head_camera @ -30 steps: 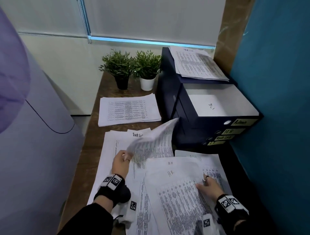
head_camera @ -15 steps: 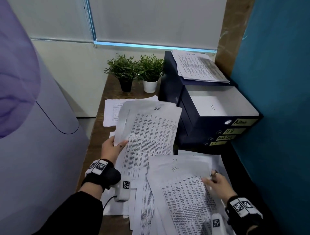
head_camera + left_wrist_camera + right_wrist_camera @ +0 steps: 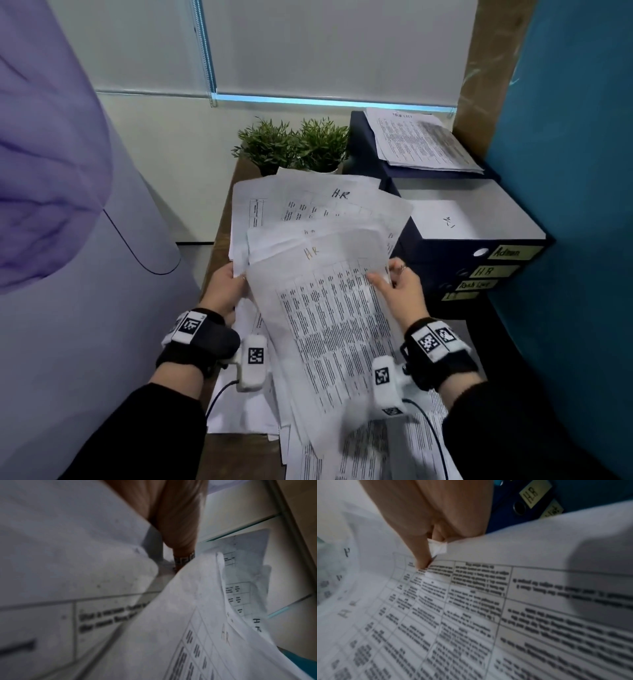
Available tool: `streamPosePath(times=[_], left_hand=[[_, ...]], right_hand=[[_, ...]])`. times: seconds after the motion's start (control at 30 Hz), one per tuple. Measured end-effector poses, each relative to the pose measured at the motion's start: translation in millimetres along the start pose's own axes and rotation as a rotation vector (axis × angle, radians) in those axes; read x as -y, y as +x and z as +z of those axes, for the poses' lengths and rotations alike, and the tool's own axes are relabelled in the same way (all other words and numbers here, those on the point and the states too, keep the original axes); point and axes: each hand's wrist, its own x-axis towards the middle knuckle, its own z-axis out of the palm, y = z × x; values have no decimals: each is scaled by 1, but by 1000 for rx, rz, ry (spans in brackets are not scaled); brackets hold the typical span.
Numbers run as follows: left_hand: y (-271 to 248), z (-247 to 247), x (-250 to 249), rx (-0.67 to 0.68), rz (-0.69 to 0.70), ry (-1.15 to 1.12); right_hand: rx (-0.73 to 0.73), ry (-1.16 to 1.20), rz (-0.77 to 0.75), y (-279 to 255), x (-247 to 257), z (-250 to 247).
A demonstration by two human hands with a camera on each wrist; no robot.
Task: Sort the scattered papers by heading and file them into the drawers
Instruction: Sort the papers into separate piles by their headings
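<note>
Where the two hands meet above the wooden surface [image 3: 219, 236], we see a fanned bundle of HR sheets [image 3: 318, 274] held clear of the loose papers [image 3: 342, 455] that lie below it. Our left hand [image 3: 224, 289] grips the bundle's left edge, its fingers curled under the sheets and the thumb on top. Our right hand [image 3: 399, 291] pinches the right edge of the topmost sheet; in the right wrist view the thumb presses onto the printed table and a corner of paper is folded up beside it.

The sheets are white, thin and slightly translucent, each printed with a ruled table of dense black text. At least three of them carry a handwritten "H.R" heading near the top edge. The sheets are not squared up: their top edges are staggered and splayed, the rearmost reaching up in front of the two potted plants [image 3: 294, 144].

To the right stands a dark blue drawer unit [image 3: 445, 267], with yellow labels on its drawer fronts reading Admin [image 3: 510, 253], H.R [image 3: 486, 271] and Task List [image 3: 474, 284]; a fourth label below is unreadable. The top drawer [image 3: 479, 219] is pulled out, with a white sheet lying inside. A further stack of printed papers [image 3: 421, 140] rests on top of the unit.
</note>
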Motion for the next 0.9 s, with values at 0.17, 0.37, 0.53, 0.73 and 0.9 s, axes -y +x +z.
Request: streamPosePath(times=[0.17, 0.37, 0.53, 0.73, 0.9], left_hand=[[6, -9, 2, -22, -12, -181], [11, -16, 5, -46, -14, -184], [15, -14, 8, -39, -32, -162], [30, -20, 20, -12, -44, -19], [38, -17, 56, 60, -123, 258]], right_hand=[[-65, 70, -66, -14, -7, 3], [9, 85, -117, -30, -17, -6], [-27, 114, -99, -21, -22, 0], [-171, -44, -183, -3, 38, -4], [-406, 266, -331, 9, 91, -27]])
